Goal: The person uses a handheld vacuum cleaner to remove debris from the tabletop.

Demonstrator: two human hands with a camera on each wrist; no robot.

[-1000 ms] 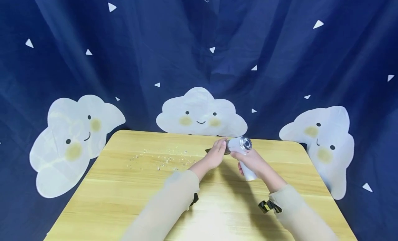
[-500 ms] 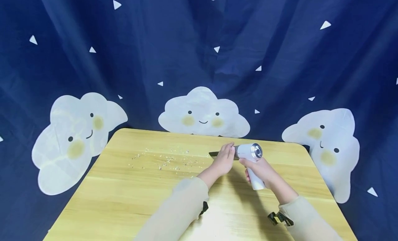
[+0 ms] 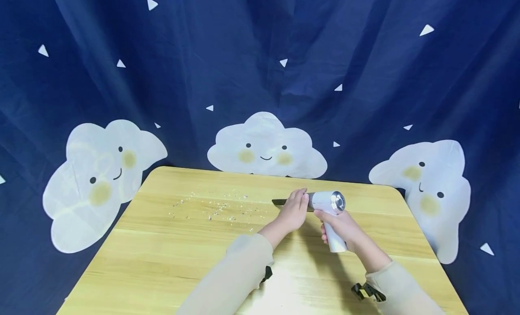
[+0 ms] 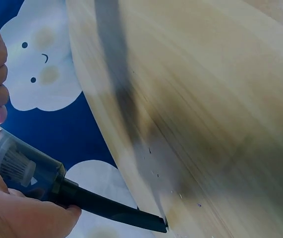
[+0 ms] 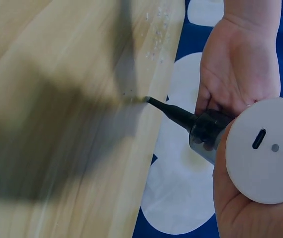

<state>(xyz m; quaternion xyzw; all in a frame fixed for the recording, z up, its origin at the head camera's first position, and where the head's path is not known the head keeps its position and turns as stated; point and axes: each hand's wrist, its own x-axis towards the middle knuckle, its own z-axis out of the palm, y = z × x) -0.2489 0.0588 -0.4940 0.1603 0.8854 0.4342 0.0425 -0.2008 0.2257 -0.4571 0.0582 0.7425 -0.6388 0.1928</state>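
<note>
A white pistol-shaped handheld vacuum (image 3: 322, 200) is held over the right part of the table. My right hand (image 3: 343, 224) grips its handle, whose round white base (image 5: 262, 151) faces the right wrist camera. My left hand (image 3: 293, 212) holds the front around the clear dust cup (image 4: 20, 161), where a pleated filter shows. The narrow black nozzle (image 4: 114, 208) points left and down, its tip at or just above the tabletop; contact is unclear. Small pale scraps (image 3: 221, 209) lie scattered left of the nozzle, with a few specks by the tip in the left wrist view.
The wooden table (image 3: 154, 261) has rounded far corners. Directly behind it hangs a dark blue curtain (image 3: 183, 80) printed with white clouds and triangles. Black wrist straps (image 3: 367, 291) sit at both sleeve cuffs. Shadows of the arms and vacuum fall across the wood.
Both hands and the vacuum have shifted right and slightly nearer in the head view, mostly in the first half second. The view itself has moved slightly. Both holds look the same.
</note>
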